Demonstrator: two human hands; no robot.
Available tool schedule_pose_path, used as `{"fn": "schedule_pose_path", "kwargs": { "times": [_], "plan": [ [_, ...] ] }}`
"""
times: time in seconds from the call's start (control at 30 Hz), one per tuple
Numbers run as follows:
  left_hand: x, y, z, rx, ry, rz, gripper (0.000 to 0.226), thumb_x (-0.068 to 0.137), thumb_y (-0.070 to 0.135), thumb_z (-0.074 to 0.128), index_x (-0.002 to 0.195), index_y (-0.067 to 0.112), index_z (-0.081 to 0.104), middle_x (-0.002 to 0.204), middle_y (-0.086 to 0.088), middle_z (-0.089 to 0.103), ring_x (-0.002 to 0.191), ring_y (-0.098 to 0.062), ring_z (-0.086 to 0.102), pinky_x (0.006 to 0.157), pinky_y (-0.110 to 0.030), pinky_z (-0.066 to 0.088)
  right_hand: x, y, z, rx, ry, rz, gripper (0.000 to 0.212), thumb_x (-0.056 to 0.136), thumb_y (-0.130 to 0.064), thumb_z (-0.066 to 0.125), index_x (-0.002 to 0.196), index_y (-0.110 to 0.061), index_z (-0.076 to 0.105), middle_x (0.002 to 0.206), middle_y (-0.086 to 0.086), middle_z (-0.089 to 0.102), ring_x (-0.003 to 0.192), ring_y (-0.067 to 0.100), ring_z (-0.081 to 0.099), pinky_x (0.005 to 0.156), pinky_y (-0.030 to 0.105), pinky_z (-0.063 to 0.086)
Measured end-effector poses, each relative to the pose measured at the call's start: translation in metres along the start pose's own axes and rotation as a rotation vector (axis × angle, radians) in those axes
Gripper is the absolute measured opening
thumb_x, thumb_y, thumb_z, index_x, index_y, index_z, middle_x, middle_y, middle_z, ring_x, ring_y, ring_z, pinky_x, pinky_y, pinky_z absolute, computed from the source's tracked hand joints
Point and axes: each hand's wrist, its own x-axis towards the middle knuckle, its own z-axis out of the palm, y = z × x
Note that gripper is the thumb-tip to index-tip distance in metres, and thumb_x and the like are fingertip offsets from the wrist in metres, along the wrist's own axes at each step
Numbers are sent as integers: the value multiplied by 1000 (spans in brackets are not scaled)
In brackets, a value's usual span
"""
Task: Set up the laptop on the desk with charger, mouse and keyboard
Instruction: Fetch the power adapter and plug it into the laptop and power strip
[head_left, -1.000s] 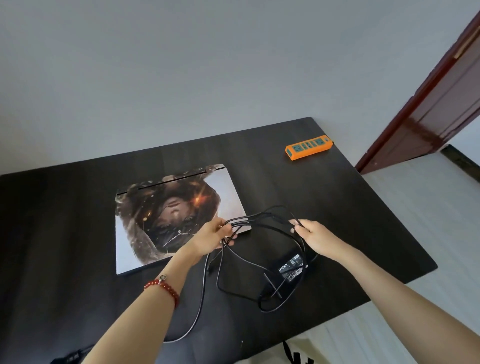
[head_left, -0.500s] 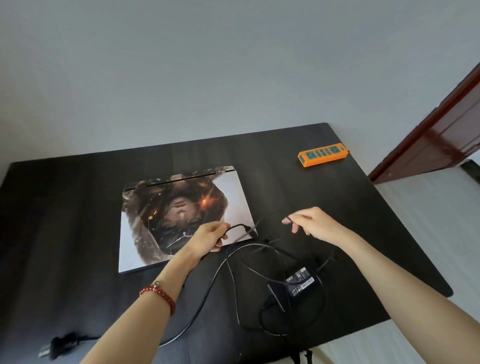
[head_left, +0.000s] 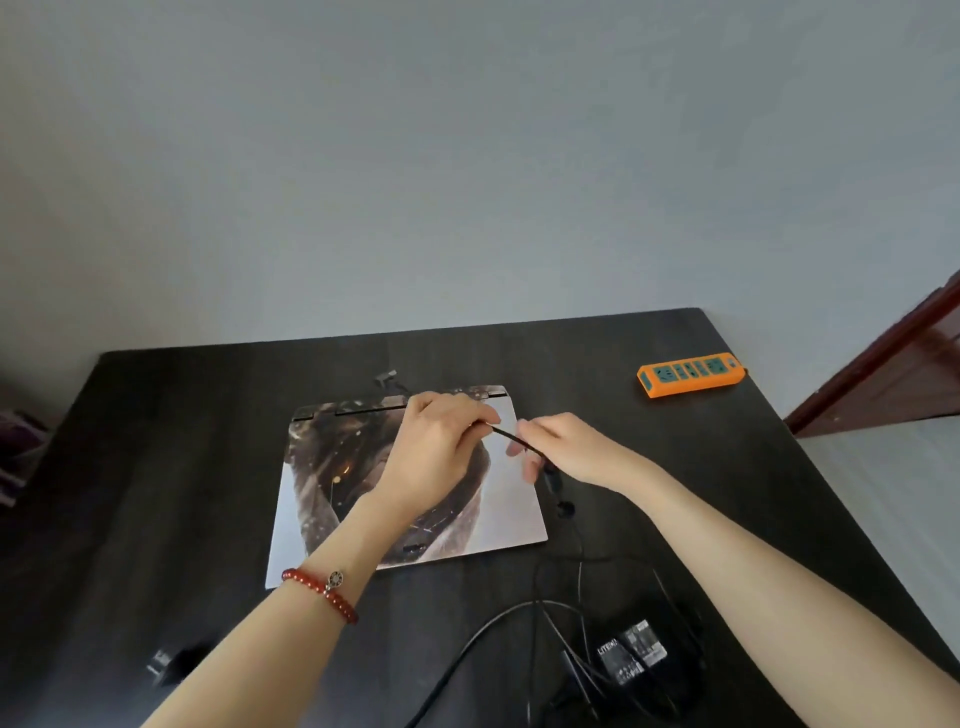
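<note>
A closed laptop (head_left: 332, 483) with a printed picture on its lid lies flat in the middle of the black desk (head_left: 171, 467). Above its far right corner my left hand (head_left: 441, 441) and my right hand (head_left: 566, 449) both pinch the thin black charger cable (head_left: 506, 434), which is stretched between them. The cable's connector end (head_left: 387, 376) sticks out beyond my left hand, just behind the laptop's hinge. More cable runs down to the black power brick (head_left: 631, 652) at the near edge. The wall plug (head_left: 166, 665) lies at the near left.
An orange power strip (head_left: 691, 374) sits at the far right of the desk. Loose cable loops (head_left: 519, 618) lie around the brick near the front edge. A dark red door frame (head_left: 883, 374) stands to the right, and a grey wall rises behind the desk.
Both hands have moved away from me and closer together over the laptop's far right corner, drawing the cable taut between them. The connector end now lies behind the laptop's hinge.
</note>
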Motion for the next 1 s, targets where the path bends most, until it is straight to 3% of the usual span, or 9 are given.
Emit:
{"fn": "schedule_pose_path", "kwargs": {
  "times": [0.07,0.23,0.33,0.47,0.53,0.63,0.73,0.87,1.0],
  "plan": [
    [6,-11,-6,-11,38,-59,10,83,16,66,92,16,67,88,3,70,82,-19,64,88,-37,40,4,-1,-2,-6,51,-82,27,96,-26,42,79,-14,61,61,-8,53,57,3,49,63,21,39],
    [2,-51,-17,-14,-58,-219,11,85,17,64,92,9,68,89,-4,70,81,-22,64,81,-38,50,15,18,-18,-129,390,-139,15,95,-19,45,94,-12,59,83,-7,56,76,6,53,65,14,39],
    [-3,-61,-14,-88,-119,-382,12,89,16,59,94,9,67,87,-3,68,79,-19,62,78,-33,49,20,34,-29,-211,392,-38,20,96,-18,42,99,-11,60,92,-1,62,85,14,56,71,24,42],
    [7,-51,-1,-581,-148,-650,12,94,12,50,98,11,62,61,-1,58,47,-8,52,52,-23,47,32,31,-20,-195,309,-5,16,95,-20,46,107,-15,56,99,-1,61,90,15,58,71,17,43],
    [17,-46,8,-957,-134,-840,19,96,13,47,111,4,53,62,-5,57,41,-8,47,38,-17,38,42,21,-10,-219,311,-90,24,94,-22,48,118,-18,53,114,-4,59,100,13,58,84,19,45],
    [38,-45,16,-1286,-157,-1018,21,95,19,49,109,3,49,69,-6,62,40,-5,41,32,-13,32,57,12,-2,-364,404,-270,25,94,-25,49,118,-21,53,115,-6,60,95,11,61,81,24,49],
    [55,-53,24,-1203,-173,-1033,31,88,21,61,114,10,47,87,-8,61,51,-8,53,42,-16,43,78,19,-12,-547,436,-354,21,94,-23,48,111,-18,60,103,0,64,83,16,64,66,26,52],
    [73,-74,45,-712,-229,-840,24,83,6,65,106,9,57,100,-12,66,82,-17,64,73,-30,57,115,31,-30,-689,373,-215,23,94,-20,49,115,-20,57,109,0,62,88,18,62,67,28,52],
    [88,-94,72,-707,-101,-950,29,86,13,63,112,16,52,90,3,65,77,-6,61,58,-13,48,159,37,-41,-826,395,-172,32,90,-10,50,119,-21,55,116,1,59,100,18,56,62,23,38]
  ]
}}
